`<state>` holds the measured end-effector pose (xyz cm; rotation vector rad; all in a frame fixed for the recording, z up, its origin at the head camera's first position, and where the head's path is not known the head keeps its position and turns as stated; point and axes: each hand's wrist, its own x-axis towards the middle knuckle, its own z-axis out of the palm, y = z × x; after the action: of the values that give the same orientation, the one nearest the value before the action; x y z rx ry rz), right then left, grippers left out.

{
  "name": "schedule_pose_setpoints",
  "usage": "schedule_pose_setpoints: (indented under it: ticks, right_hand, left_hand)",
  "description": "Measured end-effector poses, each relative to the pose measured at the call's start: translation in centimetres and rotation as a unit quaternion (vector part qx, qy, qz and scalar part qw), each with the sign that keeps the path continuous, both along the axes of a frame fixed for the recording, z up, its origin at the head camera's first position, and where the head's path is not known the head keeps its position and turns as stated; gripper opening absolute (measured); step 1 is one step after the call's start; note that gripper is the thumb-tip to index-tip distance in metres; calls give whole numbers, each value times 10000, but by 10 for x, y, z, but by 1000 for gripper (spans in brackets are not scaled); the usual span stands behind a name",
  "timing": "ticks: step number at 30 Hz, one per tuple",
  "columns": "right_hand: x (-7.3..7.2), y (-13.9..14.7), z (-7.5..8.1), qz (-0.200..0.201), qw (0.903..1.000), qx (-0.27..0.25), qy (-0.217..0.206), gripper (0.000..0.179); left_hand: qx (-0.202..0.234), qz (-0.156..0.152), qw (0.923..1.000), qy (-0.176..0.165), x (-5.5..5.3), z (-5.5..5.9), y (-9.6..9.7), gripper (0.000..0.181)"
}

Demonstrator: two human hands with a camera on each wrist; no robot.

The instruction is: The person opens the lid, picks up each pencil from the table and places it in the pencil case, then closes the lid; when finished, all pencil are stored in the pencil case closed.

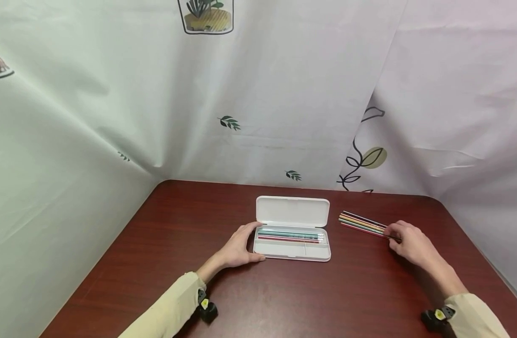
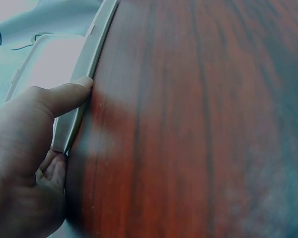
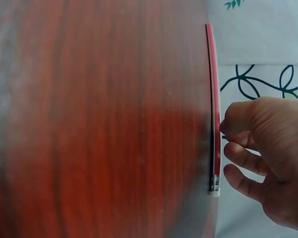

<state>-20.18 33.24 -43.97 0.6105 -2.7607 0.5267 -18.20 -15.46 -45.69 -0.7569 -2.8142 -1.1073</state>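
Observation:
A white pencil case [image 1: 283,252] lies on the table with its lid [image 1: 292,210] raised; several teal and red pencils [image 1: 289,239] rest in its back compartment. My left hand [image 1: 240,249] grips the case's left end, thumb along the front side and fingers at the back. In the left wrist view, the thumb [image 2: 69,96] presses the case wall [image 2: 67,130]. To the right, several coloured pencils [image 1: 359,222] lie side by side on the table. My right hand [image 1: 412,241] is at their near end, thumb and forefinger pinching a pencil. A red pencil [image 3: 214,99] with a white eraser lies alongside the fingertips.
The dark red wooden table [image 1: 292,300] has rounded back corners. A pale printed cloth [image 1: 283,94] hangs right behind the table and along both sides. A black device [image 1: 207,310] is strapped at the left wrist, and a similar one [image 1: 433,320] at the right.

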Motion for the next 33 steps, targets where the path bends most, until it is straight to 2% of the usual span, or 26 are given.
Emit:
schedule_pose_setpoints:
  ticks: [12,33]
  right_hand:
    - [-3,0,-2,-7,9994,134,-317,20]
    - [-8,-1,3,221,9976,311,-584,21]
  left_hand:
    - [-35,-35,10000,74,1,1,0,88]
    - [-10,-30,10000,58,1,2,0,88]
